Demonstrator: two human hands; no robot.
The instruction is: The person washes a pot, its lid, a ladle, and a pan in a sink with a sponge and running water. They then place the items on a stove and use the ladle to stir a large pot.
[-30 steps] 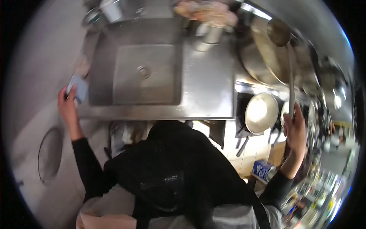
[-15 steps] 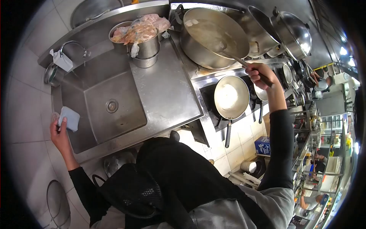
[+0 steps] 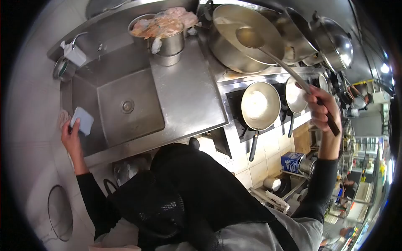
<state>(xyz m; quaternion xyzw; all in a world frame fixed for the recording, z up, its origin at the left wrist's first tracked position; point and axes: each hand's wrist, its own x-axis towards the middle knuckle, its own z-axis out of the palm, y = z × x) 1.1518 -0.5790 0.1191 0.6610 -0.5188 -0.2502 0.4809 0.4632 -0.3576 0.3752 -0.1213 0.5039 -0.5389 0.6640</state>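
My right hand (image 3: 322, 109) is closed around the long handle of a ladle (image 3: 250, 38). The ladle's bowl sits over the inside of a large steel pot (image 3: 238, 58) of cloudy liquid and appears to be filled. At the left rim of the sink (image 3: 125, 88), my left hand (image 3: 71, 140) pinches a pale blue square pad (image 3: 83, 120) that resembles a sponge. A pinkish mesh-like thing (image 3: 63, 119) lies behind those fingers. Below the pot, a light-coloured frying pan (image 3: 260, 105) rests on the stove, with a second pan (image 3: 295, 96) to its right.
Steel containers (image 3: 169, 44) filled with raw-looking meat in plastic stand at the back of the steel counter (image 3: 190, 96). More pots (image 3: 333, 42) line the back of the stove. A blue box (image 3: 292, 162) is low on the right. Other people are at the far right.
The ladle's bowl has risen out of the liquid as my right hand drew back and right. My left hand still holds the pad by the sink. The whole view has shifted slightly.
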